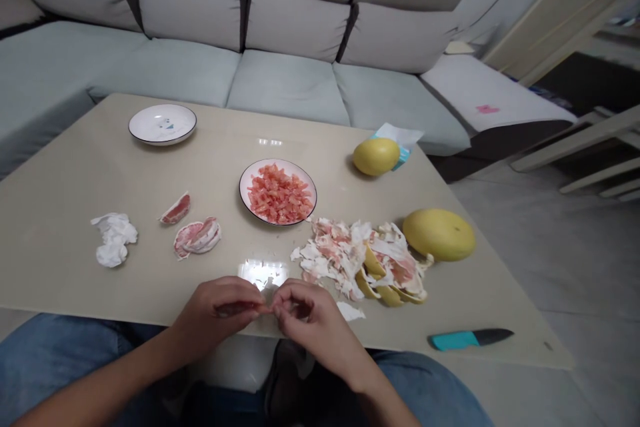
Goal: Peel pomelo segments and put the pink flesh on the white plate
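Note:
Near the table's front edge, my left hand (220, 310) is closed around a pink pomelo segment (262, 308), mostly covered by my fingers. The fingertips of my right hand (313, 320) are pinched together at the segment's right end. Beyond them, a dark-rimmed plate (243, 197) carries a heap of peeled pomelo flesh (280, 195). A single pomelo wedge (176, 209) and a joined pair of segments (197, 238) lie to the left. Right of my hands spreads a pile of peel and membrane (360, 260).
Two whole pomelos, one by a tissue pack (403, 155) and one at the right edge (440, 235), sit on the table. A knife (470, 339) with a turquoise handle lies front right. Crumpled tissue (115, 239) and another plate (163, 124) are on the left; a sofa (285, 77) stands behind.

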`<state>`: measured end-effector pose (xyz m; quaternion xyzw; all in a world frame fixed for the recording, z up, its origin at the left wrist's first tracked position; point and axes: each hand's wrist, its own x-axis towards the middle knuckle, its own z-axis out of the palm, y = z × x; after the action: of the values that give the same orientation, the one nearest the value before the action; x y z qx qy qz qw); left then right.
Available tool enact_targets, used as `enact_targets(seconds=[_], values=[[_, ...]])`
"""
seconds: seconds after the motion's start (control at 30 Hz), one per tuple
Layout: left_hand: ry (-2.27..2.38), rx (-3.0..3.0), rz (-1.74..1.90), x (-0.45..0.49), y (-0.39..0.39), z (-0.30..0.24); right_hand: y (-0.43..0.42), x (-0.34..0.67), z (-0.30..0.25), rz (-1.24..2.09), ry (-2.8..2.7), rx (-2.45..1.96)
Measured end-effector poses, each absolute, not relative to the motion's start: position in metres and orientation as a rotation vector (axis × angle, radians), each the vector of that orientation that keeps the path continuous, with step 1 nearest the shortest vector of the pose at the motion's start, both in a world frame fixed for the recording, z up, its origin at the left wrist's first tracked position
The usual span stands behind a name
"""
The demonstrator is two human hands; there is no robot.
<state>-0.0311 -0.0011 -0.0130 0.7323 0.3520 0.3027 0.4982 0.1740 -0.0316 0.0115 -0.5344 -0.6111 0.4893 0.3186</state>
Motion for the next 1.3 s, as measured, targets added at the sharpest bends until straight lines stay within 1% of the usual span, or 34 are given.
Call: enact_targets(seconds=[0.13, 0.37, 0.6, 0.83, 1.03, 1.17, 1.3], values=[[0.85, 1.673, 0.691, -0.032, 0.0, -0.013, -0.031, 0.176, 0.014, 1.365, -1.56, -1.405], [0.865, 1.598, 0.697, -0.031, 0.002, -0.012, -0.032, 0.175, 0.022, 1.288, -1.651, -1.368], [0.896, 1.587, 0.68, -0.03, 0.002, -0.012, -0.033, 0.172, 0.017, 1.192, -1.658, -1.302], [0.889, 1.464, 0.629, -0.028, 0.004, -0.012, -0.031, 0.175, 0.021, 1.213, -1.635, -1.316], [0.85, 1.412, 0.638, -0.029, 0.004, -0.015, -0.031, 0.177, 0.018, 1.12, -1.636, -1.335], [0.791, 1.288, 0.667, -0.029, 0.005, -0.017, -0.031, 0.18, 0.013, 1.093, -1.535, -1.487], [0.823, 1.135, 0.648, -0.028, 0.006, -0.019, -0.028, 0.183, 0.01, 0.919, -1.657, -1.561]])
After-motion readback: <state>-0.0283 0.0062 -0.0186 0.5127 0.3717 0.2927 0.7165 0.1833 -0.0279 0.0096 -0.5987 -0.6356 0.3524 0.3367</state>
